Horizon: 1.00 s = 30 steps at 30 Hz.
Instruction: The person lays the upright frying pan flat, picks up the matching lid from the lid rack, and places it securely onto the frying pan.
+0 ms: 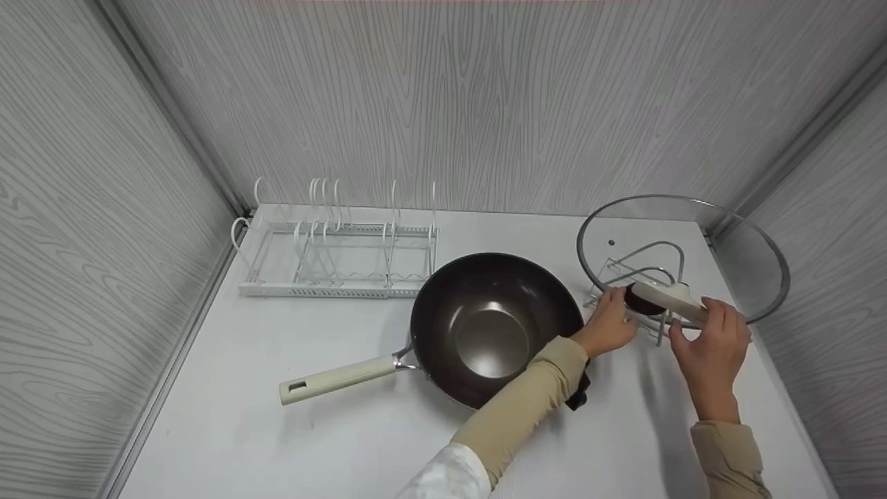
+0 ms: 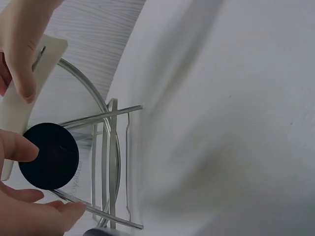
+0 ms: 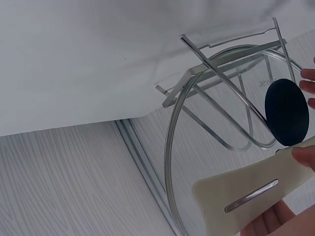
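Observation:
A large round glass lid (image 1: 769, 239) with a metal rim stands upright in a wire lid rack (image 1: 682, 260) at the right. Its cream handle (image 1: 669, 299) bears a black round disc (image 2: 49, 156) and faces me. My left hand (image 1: 610, 324) pinches the handle's left end, beside the disc. At the other end, my right hand (image 1: 717, 343) grips the handle with thumb and fingers on opposite sides. The rack's bars (image 3: 231, 86) lean out in front of the glass.
A dark wok (image 1: 492, 339) with a cream handle (image 1: 339, 379) sits mid-table, under my left forearm. Behind it at left stands a white wire rack (image 1: 332, 292) with upright hoops. Grey wood-grain panels (image 1: 443, 104) enclose the white table (image 1: 291, 457) at the back and sides.

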### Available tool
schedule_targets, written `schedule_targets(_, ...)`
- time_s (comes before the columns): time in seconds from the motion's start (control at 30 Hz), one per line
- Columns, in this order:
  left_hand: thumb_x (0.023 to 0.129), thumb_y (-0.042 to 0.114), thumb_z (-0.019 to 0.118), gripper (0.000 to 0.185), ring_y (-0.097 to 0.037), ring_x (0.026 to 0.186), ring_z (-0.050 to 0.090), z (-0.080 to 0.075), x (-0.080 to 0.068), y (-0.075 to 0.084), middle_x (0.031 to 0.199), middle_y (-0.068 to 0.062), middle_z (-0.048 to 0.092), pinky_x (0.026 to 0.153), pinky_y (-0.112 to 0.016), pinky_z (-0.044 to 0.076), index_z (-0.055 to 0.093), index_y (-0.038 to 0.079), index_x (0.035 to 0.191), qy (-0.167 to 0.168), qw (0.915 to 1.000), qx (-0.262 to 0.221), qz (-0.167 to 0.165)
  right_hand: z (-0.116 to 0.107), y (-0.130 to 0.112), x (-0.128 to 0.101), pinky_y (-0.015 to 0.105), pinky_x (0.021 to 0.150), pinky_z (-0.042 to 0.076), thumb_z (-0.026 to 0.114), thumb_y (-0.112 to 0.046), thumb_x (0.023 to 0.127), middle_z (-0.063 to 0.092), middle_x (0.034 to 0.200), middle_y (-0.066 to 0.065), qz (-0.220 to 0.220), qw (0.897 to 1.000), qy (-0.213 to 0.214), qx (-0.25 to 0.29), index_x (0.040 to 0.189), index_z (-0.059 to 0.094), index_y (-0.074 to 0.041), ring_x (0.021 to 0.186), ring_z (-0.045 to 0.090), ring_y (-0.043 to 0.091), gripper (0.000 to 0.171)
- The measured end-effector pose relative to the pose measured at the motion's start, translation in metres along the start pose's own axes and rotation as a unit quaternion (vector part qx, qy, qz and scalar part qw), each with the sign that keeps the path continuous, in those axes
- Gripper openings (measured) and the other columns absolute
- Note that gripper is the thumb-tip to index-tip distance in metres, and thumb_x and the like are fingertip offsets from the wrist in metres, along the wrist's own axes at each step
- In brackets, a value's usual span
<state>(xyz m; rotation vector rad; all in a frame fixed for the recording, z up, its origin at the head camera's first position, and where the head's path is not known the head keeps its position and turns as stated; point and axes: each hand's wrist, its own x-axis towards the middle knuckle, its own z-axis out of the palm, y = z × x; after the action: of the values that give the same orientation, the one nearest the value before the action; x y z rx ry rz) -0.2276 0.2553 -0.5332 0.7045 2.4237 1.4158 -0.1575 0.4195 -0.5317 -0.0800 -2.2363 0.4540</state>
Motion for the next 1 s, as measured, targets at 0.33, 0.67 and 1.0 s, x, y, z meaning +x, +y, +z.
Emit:
schedule_targets(0.33, 0.099, 0.019, 0.047, 0.066, -0.019, 0.151, 0.012, -0.004, -0.004, -0.003, 0.163, -0.012, 0.015, 0.118, -0.022, 0.013, 0.019, 0.0, 0.156, -0.052, 0.9982, -0.027, -0.009, 0.0, 0.001, 0.014, 0.063, 0.075, 0.038, 0.075, 0.001, 0.072, 0.062, 0.094, 0.033, 0.027, 0.997, -0.07, -0.024, 0.1, 0.064, 0.013, 0.086, 0.056, 0.052, 0.032)
schedule_targets(0.67, 0.098, 0.015, 0.047, 0.064, -0.018, 0.15, 0.015, -0.003, -0.002, -0.006, 0.163, -0.013, 0.018, 0.118, -0.02, 0.014, 0.023, -0.001, 0.155, -0.042, 0.9987, -0.025, -0.014, -0.004, 0.007, 0.031, 0.039, 0.039, 0.028, 0.075, -0.014, 0.073, 0.058, 0.06, 0.016, 0.051, 0.982, -0.173, -0.063, 0.083, 0.066, 0.001, 0.048, 0.045, 0.028, 0.02)
schedule_targets(1.0, 0.095, 0.013, 0.042, 0.067, -0.014, 0.15, 0.008, -0.005, -0.002, 0.0, 0.164, -0.008, 0.011, 0.117, -0.019, 0.011, 0.018, 0.001, 0.156, -0.071, 0.9968, -0.032, -0.02, 0.009, 0.025, 0.019, 0.055, 0.049, 0.04, 0.087, -0.009, 0.065, 0.068, 0.072, 0.025, -0.008, 0.998, -0.037, -0.044, 0.089, 0.073, 0.003, 0.055, 0.06, 0.044, 0.031)
